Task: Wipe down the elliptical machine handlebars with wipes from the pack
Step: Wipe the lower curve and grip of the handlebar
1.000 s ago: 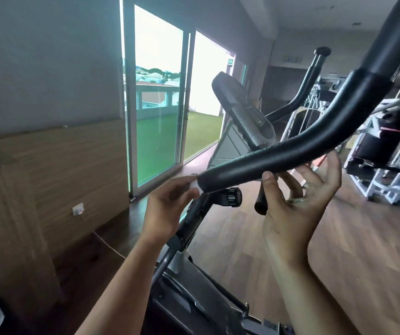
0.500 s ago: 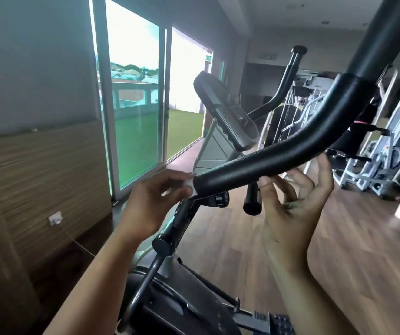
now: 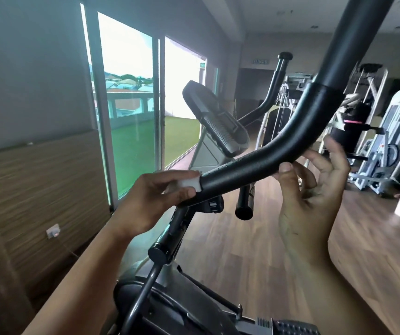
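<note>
Facing an elliptical machine (image 3: 170,308) on a wooden floor (image 3: 254,250), with a glass sliding door (image 3: 131,93) off to the left. Across the middle, its black padded handlebar (image 3: 278,151), bent, running from the upper right down to a free end at centre-left. Under the bend, the right hand (image 3: 314,197), spread loose and gripping nothing, thumb tip touching the bar's underside, fingers raised behind it. At the free end, the left hand (image 3: 150,201), clamped on a small white wipe (image 3: 190,183), pinching it between thumb and fingers against the tip of the handlebar.
</note>
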Available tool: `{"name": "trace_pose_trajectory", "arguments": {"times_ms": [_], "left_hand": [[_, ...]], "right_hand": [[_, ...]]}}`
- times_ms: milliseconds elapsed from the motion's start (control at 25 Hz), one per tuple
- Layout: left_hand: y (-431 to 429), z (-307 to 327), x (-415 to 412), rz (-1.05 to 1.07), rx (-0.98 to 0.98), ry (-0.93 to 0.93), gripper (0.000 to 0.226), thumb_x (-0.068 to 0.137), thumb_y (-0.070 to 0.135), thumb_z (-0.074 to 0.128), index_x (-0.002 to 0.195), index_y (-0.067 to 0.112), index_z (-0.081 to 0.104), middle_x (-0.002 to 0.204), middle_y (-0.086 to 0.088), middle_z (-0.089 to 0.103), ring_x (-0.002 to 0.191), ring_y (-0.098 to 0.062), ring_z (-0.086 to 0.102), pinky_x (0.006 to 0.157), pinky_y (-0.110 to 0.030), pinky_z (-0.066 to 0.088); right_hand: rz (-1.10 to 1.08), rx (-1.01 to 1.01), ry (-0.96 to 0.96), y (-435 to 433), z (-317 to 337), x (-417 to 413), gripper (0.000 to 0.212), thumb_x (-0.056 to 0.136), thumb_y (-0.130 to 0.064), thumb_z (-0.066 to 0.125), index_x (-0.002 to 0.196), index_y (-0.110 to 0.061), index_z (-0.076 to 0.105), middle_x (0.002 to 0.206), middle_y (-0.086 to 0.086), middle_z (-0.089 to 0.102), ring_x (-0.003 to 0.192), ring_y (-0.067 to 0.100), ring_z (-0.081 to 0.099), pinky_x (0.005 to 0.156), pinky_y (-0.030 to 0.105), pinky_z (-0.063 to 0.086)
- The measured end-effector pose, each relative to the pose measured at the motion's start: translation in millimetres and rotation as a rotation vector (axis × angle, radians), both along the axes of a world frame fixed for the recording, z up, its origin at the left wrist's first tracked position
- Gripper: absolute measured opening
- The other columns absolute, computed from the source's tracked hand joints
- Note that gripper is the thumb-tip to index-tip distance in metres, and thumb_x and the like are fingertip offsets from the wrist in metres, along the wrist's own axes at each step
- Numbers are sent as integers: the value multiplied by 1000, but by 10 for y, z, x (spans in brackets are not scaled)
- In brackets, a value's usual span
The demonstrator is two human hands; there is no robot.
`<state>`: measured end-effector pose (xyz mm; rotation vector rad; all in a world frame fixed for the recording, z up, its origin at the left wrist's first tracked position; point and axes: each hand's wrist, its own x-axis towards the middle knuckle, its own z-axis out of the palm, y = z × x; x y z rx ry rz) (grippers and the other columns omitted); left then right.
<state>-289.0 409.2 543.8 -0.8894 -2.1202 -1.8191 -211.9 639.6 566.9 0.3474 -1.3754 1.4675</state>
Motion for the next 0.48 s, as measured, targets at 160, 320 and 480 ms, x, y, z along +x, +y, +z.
{"name": "trace_pose_trajectory", "arguments": {"times_ms": [160,320,480], "left_hand": [[346,442,169,-69,-59,63,40,74,38,83,113,33,75,109,0,77,103,-24,71,100,-61,49],[886,882,344,-93,-40,166,33,82,20,82,114,21,75,103,2,78,93,-16,73,96,-48,54],[1154,1107,413,-97,72,220,25,84,19,80,108,26,74,103,-3,78,93,-22,74,94,-49,55]], "right_hand": [[6,37,7,189,136,20,47,96,0,59,134,-25,46,123,-4,56,99,3,60,89,30,56],[65,78,-13,290,250,33,43,95,2,61,126,-27,54,123,1,61,100,6,64,84,16,50],[135,62,-3,313,264,29,47,93,4,62,121,-32,55,120,-1,63,99,4,65,82,13,50]]}}
